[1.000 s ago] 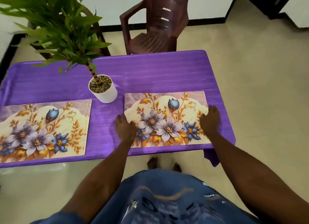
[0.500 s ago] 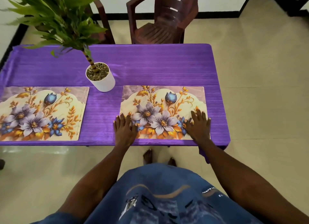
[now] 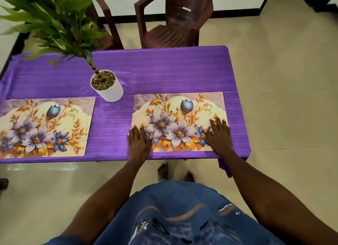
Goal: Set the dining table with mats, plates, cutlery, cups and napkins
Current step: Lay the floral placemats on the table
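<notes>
1. A purple tablecloth [image 3: 164, 74] was seen spread across the table, one corner hanging off the near right edge.
2. Two flowered mats were laid along the near side: the left mat [image 3: 43, 126] and the right mat [image 3: 179, 120], well apart, with bare cloth showing between them.
3. The left hand [image 3: 138, 143] was pressed flat on the near left corner of the right mat, fingers straight and held close together, part of the palm lying on the cloth just beside the mat's edge.
4. The right hand [image 3: 220, 135] was laid flat on the near right corner of the same mat, fingers straight and slightly spread, fingertips pointing away from the body.
5. Nothing was gripped or pinched by either hand; both were simply resting palm-down on the mat.
6. The right mat was found lying square to the near table edge, its near border set just inside that edge.
7. A white pot [image 3: 108, 87] filled with pebbles was stood between the two mats, toward the far side, just beside the right mat's far left corner; a leafy green plant [image 3: 58, 21] was seen rising from it and leaning left.
8. A dark brown chair [image 3: 175, 19] was placed at the far side of the table, and part of a second chair [image 3: 104, 19] was glimpsed behind the plant.
9. Bare feet [image 3: 162, 171] were spotted on the pale tiled floor below the table edge.
</notes>
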